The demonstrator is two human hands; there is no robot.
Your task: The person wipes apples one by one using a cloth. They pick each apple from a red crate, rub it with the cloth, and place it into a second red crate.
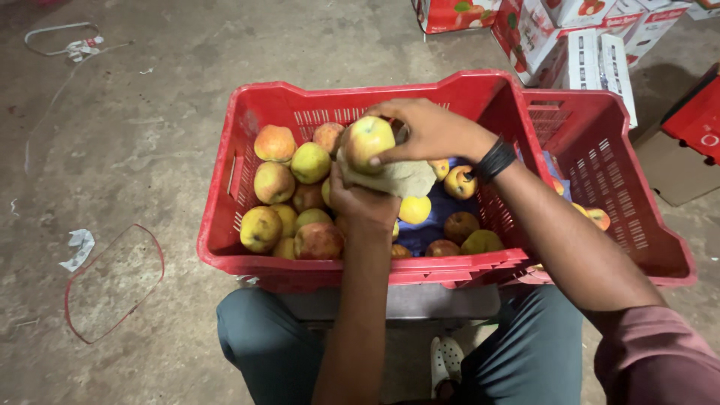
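Right hand (pixel 427 131) has its fingers (pixel 386 154) wrapped over the top of a round yellow-green apple with a red blush (pixel 365 142), closed on it, held just above the red slatted plastic crate (pixel 225 180). Left hand (pixel 360 202) is underneath, closed around a crumpled beige cloth (pixel 397 178) that touches the apple's lower side.

What could go wrong, I reckon: the grip is mostly fingertips, so the apple could slip and drop onto the piled yellow-red apples (pixel 289 199) below and bruise. The cloth could also slide out of that hand into the crate.

Counts: two red crates, the second (pixel 600 172) just to the right; one cloth; one apple in hand; roughly eighteen loose apples showing in the near crate, and about three in the right one, though some are hidden. Several red-and-white cardboard boxes (pixel 592 52) sit far right.
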